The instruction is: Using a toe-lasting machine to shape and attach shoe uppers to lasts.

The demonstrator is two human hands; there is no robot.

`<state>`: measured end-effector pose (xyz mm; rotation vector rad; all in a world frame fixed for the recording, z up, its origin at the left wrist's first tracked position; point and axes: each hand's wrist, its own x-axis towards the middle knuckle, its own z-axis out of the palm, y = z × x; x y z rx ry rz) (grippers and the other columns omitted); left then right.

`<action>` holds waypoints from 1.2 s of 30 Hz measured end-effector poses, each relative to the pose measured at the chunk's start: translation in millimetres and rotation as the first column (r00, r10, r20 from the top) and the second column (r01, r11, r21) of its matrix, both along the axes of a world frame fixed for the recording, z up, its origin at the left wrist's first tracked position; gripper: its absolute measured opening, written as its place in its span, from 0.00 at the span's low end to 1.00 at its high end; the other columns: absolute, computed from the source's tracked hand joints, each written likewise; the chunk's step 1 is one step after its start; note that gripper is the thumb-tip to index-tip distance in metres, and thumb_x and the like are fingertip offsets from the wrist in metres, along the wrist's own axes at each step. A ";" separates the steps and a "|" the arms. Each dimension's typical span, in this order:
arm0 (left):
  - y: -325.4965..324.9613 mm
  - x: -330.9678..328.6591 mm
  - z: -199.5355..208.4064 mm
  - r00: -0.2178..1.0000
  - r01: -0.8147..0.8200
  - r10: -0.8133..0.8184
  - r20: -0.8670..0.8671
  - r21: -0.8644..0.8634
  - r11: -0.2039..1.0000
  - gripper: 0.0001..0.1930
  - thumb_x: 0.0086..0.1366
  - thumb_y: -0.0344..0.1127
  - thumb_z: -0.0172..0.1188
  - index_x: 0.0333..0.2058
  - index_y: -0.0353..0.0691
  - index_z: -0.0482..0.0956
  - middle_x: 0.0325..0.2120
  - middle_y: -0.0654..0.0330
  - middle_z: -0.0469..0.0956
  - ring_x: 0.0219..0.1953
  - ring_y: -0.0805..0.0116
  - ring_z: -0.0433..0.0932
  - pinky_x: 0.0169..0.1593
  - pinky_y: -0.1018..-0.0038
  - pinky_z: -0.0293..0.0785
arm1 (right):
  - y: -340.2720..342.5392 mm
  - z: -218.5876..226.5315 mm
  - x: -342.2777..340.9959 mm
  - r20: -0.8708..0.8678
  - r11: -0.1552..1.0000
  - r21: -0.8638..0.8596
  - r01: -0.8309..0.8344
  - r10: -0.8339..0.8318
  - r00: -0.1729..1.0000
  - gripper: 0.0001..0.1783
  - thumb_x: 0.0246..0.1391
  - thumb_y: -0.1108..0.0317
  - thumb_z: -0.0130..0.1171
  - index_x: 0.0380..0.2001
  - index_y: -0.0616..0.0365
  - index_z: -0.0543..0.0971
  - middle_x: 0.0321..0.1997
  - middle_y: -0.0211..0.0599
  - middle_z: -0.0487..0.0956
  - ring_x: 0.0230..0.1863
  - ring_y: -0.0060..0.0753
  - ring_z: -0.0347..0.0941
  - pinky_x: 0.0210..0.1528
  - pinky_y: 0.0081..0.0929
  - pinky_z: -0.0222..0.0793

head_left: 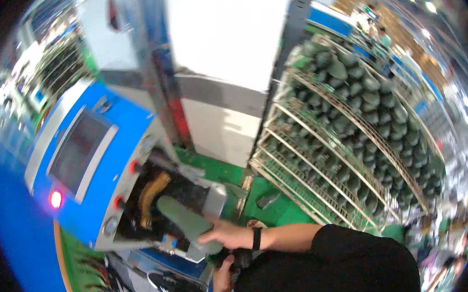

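A long grey-green shoe last (183, 217), sole side up and blurred at its edges, is gripped near its closer end by my right hand (229, 236). Its far end reaches over the dark work bay of a blue machine (130, 137); whether it touches anything there I cannot tell. Just below, my left hand (222, 277) is closed with its thumb up, against a dark bundle (239, 258) whose kind I cannot make out. Inside the bay, a curved brown pad (153, 197) lies left of the last.
The machine carries a screen (81, 151), a lit red lamp (56, 199), and red knobs (119, 203). At right stands a tiered wire rack (321, 156) full of dark green shoe lasts. A dark piece (267, 200) lies on the green floor. Black shoes (168, 286) sit below the machine.
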<state>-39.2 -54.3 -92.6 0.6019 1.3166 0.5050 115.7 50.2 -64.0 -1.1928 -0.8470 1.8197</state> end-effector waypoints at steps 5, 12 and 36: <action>5.3 -32.6 1.9 0.898 0.133 -0.161 -0.409 -0.096 0.986 0.34 0.59 0.56 0.66 0.47 0.24 0.80 0.38 0.58 0.81 0.38 0.65 0.77 0.45 0.68 0.75 | -40.1 9.8 105.1 -0.234 0.991 -0.054 0.124 -0.133 0.963 0.47 0.51 0.66 0.72 0.70 0.62 0.60 0.56 0.38 0.77 0.53 0.35 0.76 0.47 0.34 0.78; -6.9 21.0 -10.7 0.946 0.040 -0.007 -0.323 0.097 0.994 0.26 0.69 0.56 0.59 0.40 0.31 0.81 0.32 0.58 0.79 0.29 0.70 0.71 0.34 0.69 0.70 | -174.9 -98.6 331.2 -0.429 0.491 -0.667 0.561 -0.868 0.250 0.27 0.63 0.47 0.56 0.52 0.60 0.73 0.41 0.45 0.82 0.27 0.34 0.78 0.25 0.26 0.78; -131.6 -152.7 -41.0 0.552 0.112 0.389 -0.737 0.528 0.842 0.22 0.51 0.48 0.76 0.38 0.37 0.85 0.56 0.48 0.75 0.63 0.46 0.66 0.65 0.58 0.65 | -83.9 -206.7 347.9 0.132 0.512 -0.485 0.708 -0.758 0.638 0.15 0.67 0.63 0.51 0.24 0.54 0.73 0.24 0.32 0.75 0.24 0.26 0.70 0.25 0.23 0.68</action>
